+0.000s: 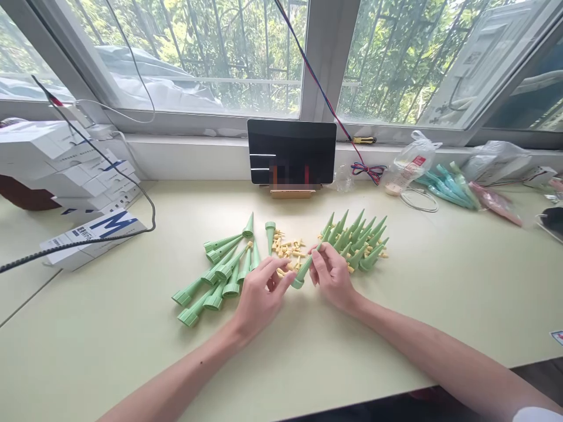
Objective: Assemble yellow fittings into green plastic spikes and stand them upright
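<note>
My right hand [332, 275] pinches a green plastic plant-watering spike [303, 268], its pointed tip up and its wide capped end down to the left. Close to that capped end is my left hand [263, 292], its fingers curved and its thumb and forefinger apart. Small yellow plastic pieces [288, 249] lie in a loose pile behind the left fingertips; whether the fingers touch one, I cannot tell. Left of my hands several green spikes [213, 272] lie spread out. Beyond my right hand, more green spikes [358, 237] form a dense group, with yellow parts showing among them.
A dark tablet [292, 151] stands on a holder at the back. White boxes [74, 170] are stacked at the left, with a black cable [152, 205] hanging across. Along the back right are a plastic bag [411, 164], a coiled white cable [420, 200] and bagged teal items [448, 186].
</note>
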{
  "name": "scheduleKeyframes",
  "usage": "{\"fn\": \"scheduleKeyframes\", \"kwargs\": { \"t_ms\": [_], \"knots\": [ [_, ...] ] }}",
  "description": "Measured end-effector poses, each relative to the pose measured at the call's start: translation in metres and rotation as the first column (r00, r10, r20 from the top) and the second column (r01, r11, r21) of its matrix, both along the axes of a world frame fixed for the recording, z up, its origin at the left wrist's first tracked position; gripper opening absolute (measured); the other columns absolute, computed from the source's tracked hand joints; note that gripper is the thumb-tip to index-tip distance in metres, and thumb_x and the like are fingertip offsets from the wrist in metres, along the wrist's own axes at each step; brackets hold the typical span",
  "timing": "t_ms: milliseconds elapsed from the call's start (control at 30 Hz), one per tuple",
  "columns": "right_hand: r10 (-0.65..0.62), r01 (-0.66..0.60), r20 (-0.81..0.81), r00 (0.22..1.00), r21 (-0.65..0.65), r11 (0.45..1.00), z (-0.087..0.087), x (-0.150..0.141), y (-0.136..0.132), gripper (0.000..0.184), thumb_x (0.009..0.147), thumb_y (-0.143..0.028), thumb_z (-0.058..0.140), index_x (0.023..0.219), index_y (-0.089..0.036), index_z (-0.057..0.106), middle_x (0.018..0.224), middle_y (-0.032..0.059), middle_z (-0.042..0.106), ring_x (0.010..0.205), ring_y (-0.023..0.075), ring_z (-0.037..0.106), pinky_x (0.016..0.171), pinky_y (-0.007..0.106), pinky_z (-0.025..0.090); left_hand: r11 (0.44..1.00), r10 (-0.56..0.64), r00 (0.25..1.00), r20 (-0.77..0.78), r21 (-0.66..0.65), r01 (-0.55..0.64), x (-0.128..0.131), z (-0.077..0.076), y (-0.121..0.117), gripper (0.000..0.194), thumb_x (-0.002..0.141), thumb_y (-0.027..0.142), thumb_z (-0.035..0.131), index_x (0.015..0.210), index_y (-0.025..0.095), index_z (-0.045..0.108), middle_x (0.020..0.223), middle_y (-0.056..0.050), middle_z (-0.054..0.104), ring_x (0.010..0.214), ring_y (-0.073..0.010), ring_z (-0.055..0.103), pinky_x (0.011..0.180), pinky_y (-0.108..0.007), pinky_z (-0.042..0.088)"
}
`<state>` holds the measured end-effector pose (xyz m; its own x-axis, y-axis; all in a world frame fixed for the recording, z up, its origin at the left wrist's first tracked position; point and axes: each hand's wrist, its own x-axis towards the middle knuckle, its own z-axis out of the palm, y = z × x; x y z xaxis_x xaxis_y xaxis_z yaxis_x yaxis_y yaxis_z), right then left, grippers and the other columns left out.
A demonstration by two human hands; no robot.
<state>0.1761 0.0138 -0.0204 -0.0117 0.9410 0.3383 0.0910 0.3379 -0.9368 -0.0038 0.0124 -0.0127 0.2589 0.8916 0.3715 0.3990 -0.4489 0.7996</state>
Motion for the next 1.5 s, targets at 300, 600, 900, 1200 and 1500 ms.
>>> {"fn": "scheduleKeyframes", "kwargs": {
  "t_ms": [300,600,900,1200,1500],
  "knots": [
    [0.013,-0.013,0.046,0.999,-0.006,1.0,0.0035,-0.0008,0.0029,0.026,0.099,-0.044,0.042,0.087,-0.021,0.047,0.055,-0.0078,0.042,0.042,0.0088,0.045,0.041,0.022,0.037,0.998,-0.06,0.998,0.028,0.04,0.058,-0.0015,-0.0021,0.0006,0.012,0.095,0.028,0.056,0.092,0.02,0.065,0.085,-0.002,0.066,0.071,-0.0126,0.059,0.063,-0.024,0.051],
    [0.043,-0.042,0.003,0.999,-0.071,0.997,0.0006,0.0007,0.0049,0.026,0.1,-0.044,0.043,0.088,-0.021,0.049,0.051,-0.0094,0.039,0.04,0.0092,0.044,0.041,0.022,0.034,0.991,-0.077,0.997,0.021,0.111,0.074,-0.0018,-0.0027,-0.0013,0.01,0.094,0.021,0.056,0.089,0.019,0.064,0.081,-0.001,0.063,0.065,-0.0101,0.055,0.06,-0.022,0.048],
    [0.056,-0.055,0.009,0.998,-0.088,0.995,0.0029,0.0004,0.0057,0.029,0.1,-0.045,0.043,0.084,-0.021,0.048,0.052,-0.0104,0.033,0.038,0.0089,0.045,0.04,0.022,0.032,0.984,-0.098,0.995,-0.004,0.146,0.097,0.0004,-0.0018,-0.0029,0.01,0.094,0.018,0.056,0.09,0.019,0.065,0.08,0.0,0.062,0.062,-0.0083,0.052,0.059,-0.02,0.046],
    [0.068,-0.063,0.053,0.996,-0.103,0.993,0.0049,0.0016,0.0056,0.03,0.1,-0.044,0.042,0.08,-0.022,0.046,0.048,-0.0106,0.035,0.037,0.0091,0.045,0.041,0.023,0.031,0.967,-0.13,0.99,-0.046,0.214,0.137,0.001,-0.0006,-0.0057,0.008,0.093,0.014,0.056,0.095,0.02,0.062,0.078,0.001,0.059,0.057,-0.0065,0.047,0.053,-0.017,0.042],
    [0.061,-0.055,0.078,0.995,-0.083,0.995,0.0072,0.0011,0.0053,0.028,0.1,-0.042,0.042,0.081,-0.021,0.048,0.052,-0.009,0.039,0.04,0.0091,0.044,0.043,0.023,0.033,0.959,-0.123,0.987,-0.1,0.243,0.144,0.002,-0.0011,-0.0047,0.012,0.093,0.012,0.055,0.1,0.019,0.061,0.081,0.0,0.062,0.056,-0.0061,0.05,0.052,-0.017,0.043]
  ]
}}
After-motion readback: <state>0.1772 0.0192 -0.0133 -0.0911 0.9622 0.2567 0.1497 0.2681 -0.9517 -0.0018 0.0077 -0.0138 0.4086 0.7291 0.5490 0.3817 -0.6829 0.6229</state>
